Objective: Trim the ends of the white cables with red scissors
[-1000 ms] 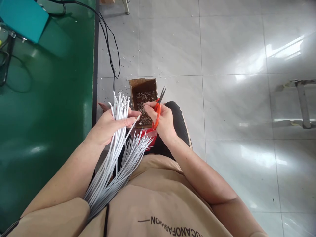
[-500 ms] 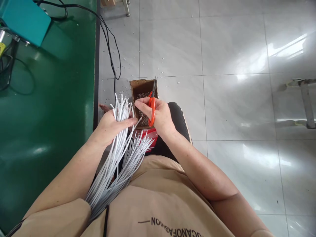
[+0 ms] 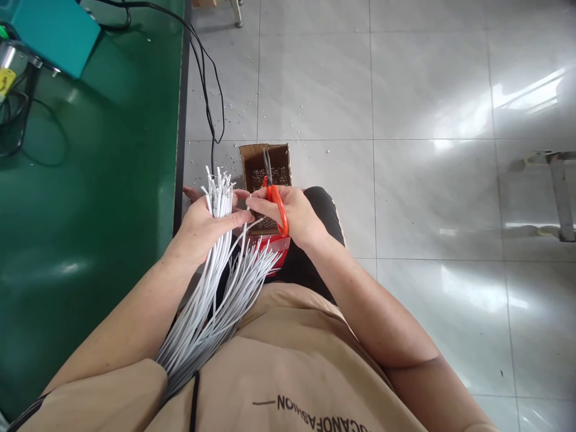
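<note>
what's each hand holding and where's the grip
The left hand grips the bundle of white wires just below its upper ends. The right hand holds the orange-handled scissors by the handles, blades closed.

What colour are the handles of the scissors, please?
Orange, on the scissors in the right hand; head view.

Left hand (image 3: 202, 225) gripped a bundle of white wires (image 3: 211, 288), cut ends fanned upward. Right hand (image 3: 292, 216) held orange-handled scissors (image 3: 274, 195), blades pointing away, thumb and finger pinching one wire beside the left thumb. Cardboard box (image 3: 265, 157) of small scraps sat on the tiled floor (image 3: 405, 90) beyond; green desk (image 3: 90, 180) at left.
</note>
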Action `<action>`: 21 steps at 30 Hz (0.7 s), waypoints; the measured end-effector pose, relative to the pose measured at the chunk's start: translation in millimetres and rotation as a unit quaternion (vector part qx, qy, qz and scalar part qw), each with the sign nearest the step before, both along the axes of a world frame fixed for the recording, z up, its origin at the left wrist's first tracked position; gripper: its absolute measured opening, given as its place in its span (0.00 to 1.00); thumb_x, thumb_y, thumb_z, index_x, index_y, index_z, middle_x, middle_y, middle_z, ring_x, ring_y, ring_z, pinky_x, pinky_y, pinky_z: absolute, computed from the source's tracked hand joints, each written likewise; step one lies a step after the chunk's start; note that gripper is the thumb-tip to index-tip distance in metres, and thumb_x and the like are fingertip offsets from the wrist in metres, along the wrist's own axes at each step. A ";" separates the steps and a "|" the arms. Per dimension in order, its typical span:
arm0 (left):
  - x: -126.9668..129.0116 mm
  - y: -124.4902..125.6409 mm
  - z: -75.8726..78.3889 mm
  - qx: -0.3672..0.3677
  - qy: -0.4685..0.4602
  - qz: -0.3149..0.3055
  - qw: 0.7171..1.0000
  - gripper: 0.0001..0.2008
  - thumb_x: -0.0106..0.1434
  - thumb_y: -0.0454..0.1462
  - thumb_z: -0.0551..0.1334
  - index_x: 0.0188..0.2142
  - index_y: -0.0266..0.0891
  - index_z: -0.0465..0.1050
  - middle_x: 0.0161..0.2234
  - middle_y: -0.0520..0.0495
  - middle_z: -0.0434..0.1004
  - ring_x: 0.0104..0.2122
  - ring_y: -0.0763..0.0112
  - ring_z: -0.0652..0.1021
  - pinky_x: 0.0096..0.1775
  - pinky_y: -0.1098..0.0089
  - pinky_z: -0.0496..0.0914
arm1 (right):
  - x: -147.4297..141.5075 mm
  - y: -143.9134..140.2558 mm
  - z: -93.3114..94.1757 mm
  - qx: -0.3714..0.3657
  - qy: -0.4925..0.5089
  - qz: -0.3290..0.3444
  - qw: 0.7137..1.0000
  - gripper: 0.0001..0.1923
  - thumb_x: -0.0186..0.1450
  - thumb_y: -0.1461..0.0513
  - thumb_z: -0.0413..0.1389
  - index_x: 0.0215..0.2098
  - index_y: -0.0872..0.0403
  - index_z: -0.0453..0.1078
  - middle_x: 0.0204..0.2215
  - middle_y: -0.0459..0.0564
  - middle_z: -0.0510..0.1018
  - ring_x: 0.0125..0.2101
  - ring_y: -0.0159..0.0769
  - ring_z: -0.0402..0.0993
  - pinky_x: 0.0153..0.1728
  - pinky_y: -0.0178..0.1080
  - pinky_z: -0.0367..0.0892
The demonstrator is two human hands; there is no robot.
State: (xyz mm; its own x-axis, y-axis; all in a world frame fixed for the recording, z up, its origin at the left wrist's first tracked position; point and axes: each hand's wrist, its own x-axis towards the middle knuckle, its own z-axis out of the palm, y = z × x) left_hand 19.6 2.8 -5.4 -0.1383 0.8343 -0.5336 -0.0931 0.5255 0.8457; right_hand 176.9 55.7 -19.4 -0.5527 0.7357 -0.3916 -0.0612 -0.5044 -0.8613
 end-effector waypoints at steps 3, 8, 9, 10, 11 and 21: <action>0.7 -0.9 0.4 0.004 0.016 -0.002 1.000 0.23 0.48 0.39 0.74 0.44 0.37 0.76 0.37 0.45 0.81 0.34 0.64 0.80 0.43 0.61 0.75 | 6.0 -0.3 1.7 0.012 -0.025 0.021 0.999 0.16 0.60 0.51 0.60 0.26 0.56 0.70 0.19 0.42 0.69 0.22 0.26 0.65 0.27 0.32 0.60; 0.5 -2.1 -1.2 0.012 0.078 0.008 0.997 0.16 0.47 0.40 0.74 0.36 0.37 0.78 0.35 0.46 0.80 0.32 0.66 0.78 0.39 0.64 0.74 | 13.6 -4.2 -10.4 0.189 -0.249 0.020 0.950 0.16 0.61 0.51 0.59 0.29 0.56 0.72 0.24 0.44 0.71 0.26 0.28 0.64 0.29 0.33 0.57; 0.1 -2.3 -2.1 0.014 0.090 0.009 0.996 0.16 0.47 0.40 0.74 0.34 0.37 0.77 0.34 0.47 0.80 0.32 0.67 0.78 0.39 0.66 0.73 | 13.9 -5.6 -14.6 0.235 -0.298 0.037 0.925 0.16 0.61 0.51 0.59 0.28 0.56 0.72 0.26 0.45 0.72 0.26 0.28 0.64 0.29 0.33 0.56; -0.5 -2.3 -3.1 0.019 0.100 0.011 0.995 0.15 0.47 0.40 0.74 0.33 0.38 0.77 0.34 0.48 0.80 0.32 0.68 0.77 0.39 0.67 0.73 | 13.7 -7.1 -18.7 0.273 -0.336 0.059 0.899 0.16 0.62 0.52 0.58 0.27 0.57 0.71 0.27 0.46 0.72 0.26 0.28 0.63 0.28 0.34 0.55; -1.1 -2.4 -4.1 0.026 0.110 0.012 0.993 0.14 0.47 0.40 0.75 0.32 0.38 0.77 0.33 0.49 0.79 0.32 0.68 0.77 0.38 0.68 0.72 | 13.2 -8.6 -22.2 0.301 -0.363 0.081 0.878 0.16 0.62 0.53 0.58 0.25 0.57 0.69 0.27 0.46 0.71 0.25 0.27 0.62 0.27 0.34 0.54; -4.4 -2.4 -8.5 0.046 0.177 -0.009 0.983 0.16 0.47 0.42 0.74 0.33 0.38 0.77 0.33 0.48 0.79 0.32 0.65 0.77 0.35 0.66 0.71 | 9.4 -14.8 -12.1 0.374 -0.439 0.156 0.802 0.16 0.66 0.53 0.53 0.28 0.56 0.72 0.29 0.49 0.75 0.27 0.31 0.68 0.31 0.37 0.55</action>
State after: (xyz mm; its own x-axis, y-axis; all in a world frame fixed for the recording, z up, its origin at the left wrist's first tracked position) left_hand 15.2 0.4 -13.9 -0.2866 0.8807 -0.3771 0.2241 0.4443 0.8674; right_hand 186.3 40.9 -31.5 -0.5079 0.8259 -0.2447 0.7634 0.2999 -0.5721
